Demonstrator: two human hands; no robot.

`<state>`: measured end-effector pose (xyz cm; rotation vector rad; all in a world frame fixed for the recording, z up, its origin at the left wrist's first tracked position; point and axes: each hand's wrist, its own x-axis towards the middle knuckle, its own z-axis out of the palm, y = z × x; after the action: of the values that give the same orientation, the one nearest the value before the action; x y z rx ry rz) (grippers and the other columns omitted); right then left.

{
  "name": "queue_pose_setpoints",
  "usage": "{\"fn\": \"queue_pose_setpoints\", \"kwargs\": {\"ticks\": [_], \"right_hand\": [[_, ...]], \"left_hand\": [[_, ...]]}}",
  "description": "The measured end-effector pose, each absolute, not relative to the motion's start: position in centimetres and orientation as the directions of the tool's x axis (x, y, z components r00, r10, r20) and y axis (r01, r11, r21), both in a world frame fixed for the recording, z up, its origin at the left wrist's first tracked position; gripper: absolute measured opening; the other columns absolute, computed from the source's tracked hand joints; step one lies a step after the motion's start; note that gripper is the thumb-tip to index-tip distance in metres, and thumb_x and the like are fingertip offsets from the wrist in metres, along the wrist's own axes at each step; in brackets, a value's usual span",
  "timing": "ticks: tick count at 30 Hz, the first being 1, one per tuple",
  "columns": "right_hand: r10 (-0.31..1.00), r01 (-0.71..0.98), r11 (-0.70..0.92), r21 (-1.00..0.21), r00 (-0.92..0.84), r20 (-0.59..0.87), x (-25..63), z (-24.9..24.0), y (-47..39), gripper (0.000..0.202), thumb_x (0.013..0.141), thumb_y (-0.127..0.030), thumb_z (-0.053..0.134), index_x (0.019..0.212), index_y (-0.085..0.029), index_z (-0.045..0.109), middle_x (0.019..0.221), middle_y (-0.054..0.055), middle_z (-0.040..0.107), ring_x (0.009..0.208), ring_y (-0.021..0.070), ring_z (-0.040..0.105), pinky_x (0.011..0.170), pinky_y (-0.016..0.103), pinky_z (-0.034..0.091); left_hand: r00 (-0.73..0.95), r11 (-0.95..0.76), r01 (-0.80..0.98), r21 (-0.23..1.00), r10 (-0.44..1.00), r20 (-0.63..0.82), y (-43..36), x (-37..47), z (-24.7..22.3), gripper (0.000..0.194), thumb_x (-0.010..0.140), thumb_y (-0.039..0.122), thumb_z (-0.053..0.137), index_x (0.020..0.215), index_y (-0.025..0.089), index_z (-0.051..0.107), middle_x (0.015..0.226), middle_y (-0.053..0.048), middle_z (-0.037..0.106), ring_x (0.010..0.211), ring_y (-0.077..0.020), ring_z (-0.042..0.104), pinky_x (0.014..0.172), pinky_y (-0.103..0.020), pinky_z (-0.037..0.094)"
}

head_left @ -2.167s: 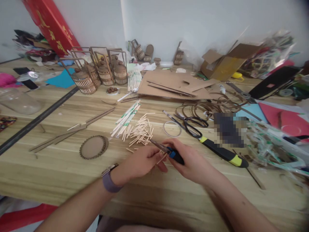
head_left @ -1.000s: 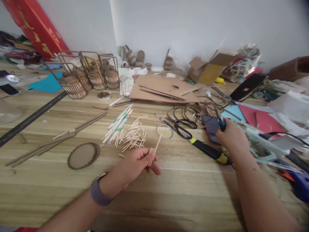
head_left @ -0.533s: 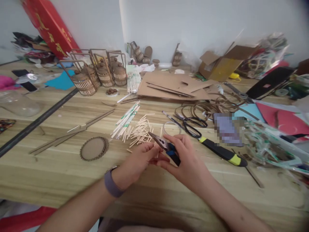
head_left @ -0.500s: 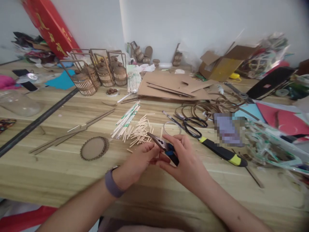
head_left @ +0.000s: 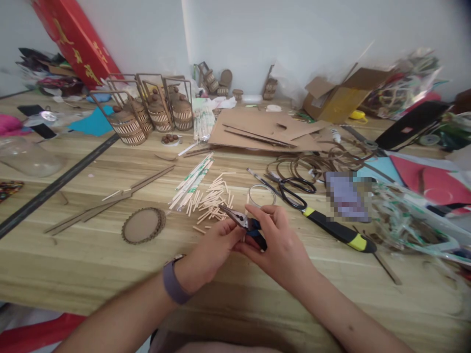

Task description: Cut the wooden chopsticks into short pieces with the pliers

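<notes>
My right hand [head_left: 281, 235] is wrapped round needle-nose pliers [head_left: 241, 218] with dark blue handles, the jaws pointing up and left. A thin wooden stick [head_left: 247, 197] stands upright behind the pliers, close to my right index fingertip. My left hand [head_left: 217, 247] is closed at the pliers, pinching the stick's lower part; the fingers partly hide the grip. Just beyond the jaws lies a loose pile of short cut stick pieces [head_left: 211, 198]. Longer sticks in green-printed wrappers [head_left: 193, 179] lie behind the pile.
A round cardboard disc with a scalloped rim [head_left: 142, 226] and brown strips [head_left: 106, 203] lie to the left. Black scissors [head_left: 294, 191], a wire ring [head_left: 262, 196] and a black-and-yellow handled tool [head_left: 338, 230] are on the right. Small lidded baskets [head_left: 127, 127] and cardboard sheets [head_left: 253, 127] stand behind.
The pliers have shifted slightly left and tilted flatter, their hinge showing more. Both hands have moved a little with them. The stick still stands by my right index finger.
</notes>
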<state>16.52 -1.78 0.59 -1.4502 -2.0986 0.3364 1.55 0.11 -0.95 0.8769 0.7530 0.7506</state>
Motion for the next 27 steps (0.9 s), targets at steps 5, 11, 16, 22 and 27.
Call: {"fn": "queue_pose_setpoints", "kwargs": {"ticks": [5,11,16,22,27], "right_hand": [[0.979,0.682,0.174,-0.711,-0.198,0.049,18.5,2.9,-2.2,0.032,0.081,-0.042,0.060,0.106,-0.022,0.058,0.095,0.008,0.061,0.086,0.0247,0.061,0.073,0.039,0.052],[0.843,0.512,-0.288,-0.810,-0.267,-0.468,22.5,4.2,-2.9,0.033,0.080,-0.049,0.058,0.098,-0.021,0.063,0.076,0.001,0.060,0.073,0.0184,0.056,0.064,0.030,0.046],[0.750,0.439,-0.380,-0.814,-0.369,-0.549,22.7,4.4,-3.3,0.018,0.077,-0.034,0.060,0.087,-0.019,0.065,0.079,0.001,0.062,0.075,0.0166,0.056,0.067,0.028,0.046],[0.718,0.385,-0.439,-0.812,-0.393,-0.575,21.1,4.7,-2.8,0.017,0.070,-0.030,0.060,0.082,-0.019,0.064,0.076,0.001,0.061,0.072,0.0159,0.056,0.063,0.027,0.045],[0.718,0.375,-0.431,-0.821,-0.408,-0.564,20.4,4.8,-2.5,0.010,0.068,-0.027,0.059,0.075,-0.020,0.059,0.074,0.000,0.061,0.070,0.0153,0.054,0.062,0.027,0.043]], "left_hand": [[0.484,0.355,-0.100,0.930,0.834,-0.266,0.3,0.8,-0.3,0.040,0.081,0.054,0.061,0.084,0.014,0.060,0.074,-0.005,0.069,0.068,-0.0149,0.061,0.065,-0.026,0.042],[0.493,0.283,0.029,0.959,0.830,-0.260,0.2,0.4,0.4,0.034,0.086,0.049,0.055,0.085,0.015,0.057,0.074,-0.008,0.073,0.071,-0.0164,0.062,0.065,-0.026,0.042],[0.577,0.281,0.066,0.957,0.772,-0.267,-0.1,0.5,0.5,0.040,0.087,0.050,0.052,0.097,0.013,0.060,0.073,-0.007,0.073,0.069,-0.0158,0.061,0.065,-0.026,0.042],[0.691,0.250,0.055,0.967,0.689,-0.218,-0.4,0.5,0.2,0.042,0.090,0.053,0.048,0.096,0.014,0.061,0.071,-0.005,0.071,0.067,-0.0136,0.061,0.064,-0.023,0.040],[0.723,0.262,0.046,0.964,0.657,-0.213,-0.4,0.5,0.0,0.041,0.091,0.053,0.047,0.094,0.015,0.061,0.070,-0.004,0.070,0.066,-0.0126,0.062,0.062,-0.022,0.038]]}}
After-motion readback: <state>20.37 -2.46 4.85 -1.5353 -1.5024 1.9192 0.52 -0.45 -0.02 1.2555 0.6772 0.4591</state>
